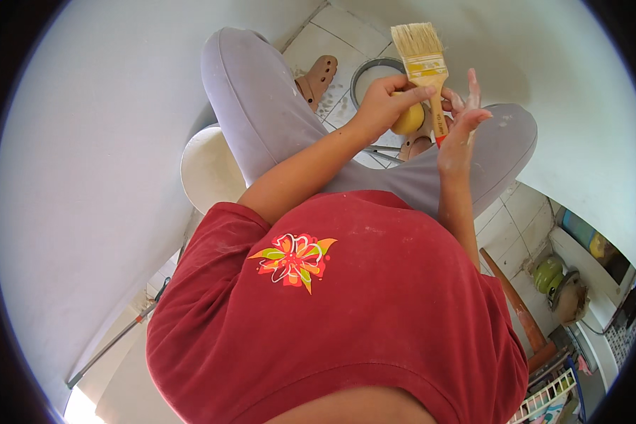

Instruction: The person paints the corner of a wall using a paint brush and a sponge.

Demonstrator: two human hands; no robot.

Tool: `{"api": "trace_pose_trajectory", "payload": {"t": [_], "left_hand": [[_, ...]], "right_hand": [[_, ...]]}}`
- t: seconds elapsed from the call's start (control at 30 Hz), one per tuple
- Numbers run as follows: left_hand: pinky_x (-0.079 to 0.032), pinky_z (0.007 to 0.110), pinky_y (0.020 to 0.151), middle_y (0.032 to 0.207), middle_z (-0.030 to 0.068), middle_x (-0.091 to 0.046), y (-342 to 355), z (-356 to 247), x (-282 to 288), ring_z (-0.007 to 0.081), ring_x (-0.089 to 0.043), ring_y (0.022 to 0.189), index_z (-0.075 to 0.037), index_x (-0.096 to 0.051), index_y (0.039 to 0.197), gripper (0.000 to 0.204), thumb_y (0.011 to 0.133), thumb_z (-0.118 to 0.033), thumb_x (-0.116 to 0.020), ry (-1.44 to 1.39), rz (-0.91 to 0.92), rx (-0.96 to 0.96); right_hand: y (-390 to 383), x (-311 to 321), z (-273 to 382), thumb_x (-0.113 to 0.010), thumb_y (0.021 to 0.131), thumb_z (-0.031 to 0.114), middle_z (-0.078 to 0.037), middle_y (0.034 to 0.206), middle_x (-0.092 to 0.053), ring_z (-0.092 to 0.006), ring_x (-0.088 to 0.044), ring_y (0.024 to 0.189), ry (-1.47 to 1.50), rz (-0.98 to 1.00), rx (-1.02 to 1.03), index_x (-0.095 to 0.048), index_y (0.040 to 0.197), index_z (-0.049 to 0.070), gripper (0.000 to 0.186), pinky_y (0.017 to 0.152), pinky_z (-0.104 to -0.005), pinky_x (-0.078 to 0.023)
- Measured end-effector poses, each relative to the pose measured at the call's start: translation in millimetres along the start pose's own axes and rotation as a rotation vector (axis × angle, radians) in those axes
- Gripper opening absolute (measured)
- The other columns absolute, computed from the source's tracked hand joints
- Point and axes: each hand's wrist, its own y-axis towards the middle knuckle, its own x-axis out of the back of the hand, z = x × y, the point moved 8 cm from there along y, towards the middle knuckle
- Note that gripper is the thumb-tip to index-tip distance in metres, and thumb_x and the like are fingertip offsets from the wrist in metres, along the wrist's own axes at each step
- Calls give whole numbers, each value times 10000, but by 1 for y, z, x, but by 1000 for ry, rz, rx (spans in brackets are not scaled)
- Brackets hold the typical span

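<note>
My left hand [389, 106] is closed, its thumb across the wooden handle of a flat paintbrush [438, 106]. The brush stands bristles up, with pale bristles and a red tip at the handle's lower end. A rounded yellow thing [408, 121], perhaps a sponge, sits under the fingers of the same hand. Close beside the handle, my right hand [461, 127] has its fingers spread, with white smears on them. Some of its fingers are partly hidden behind the brush. Below the hands stands a round container with a grey rim [355, 78] and whitish contents, partly covered by my left hand.
Pale walls [99, 141] rise close on both sides. My knees are bent apart over a tiled floor [325, 42], with a brown clog [320, 79] on one foot. A white round-edged seat or container [206, 169] is at left. A green appliance [548, 275] stands at lower right.
</note>
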Motion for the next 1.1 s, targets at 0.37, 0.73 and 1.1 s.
{"api": "trace_pose_trajectory", "payload": {"t": [0.37,0.73,1.1], "left_hand": [[-490,239,709,931,61,-655,0,-14,38,110,-613,795,5,-639,1015,227,865,-165,-627,-295,-338,-177],[-402,207,701,877,1,-626,-16,-56,97,65,-531,757,-26,-633,1008,191,856,-142,-642,-380,-678,-512],[-366,254,826,977,-10,-586,-18,-75,86,73,-473,844,-50,-569,1005,156,897,-161,-592,-488,-573,-211]], "right_hand": [[-7,-15,17,-736,785,259,-122,1116,-539,-199,-524,946,-401,-22,246,-502,1224,44,542,747,-281,-446],[50,-18,3,-639,775,92,-118,1139,-524,-251,-566,1017,16,32,135,-582,991,30,232,854,-358,-492],[138,0,-367,-701,748,235,-135,1017,-581,-284,-596,892,-259,54,-825,-507,1120,71,451,764,-461,-531]]}}
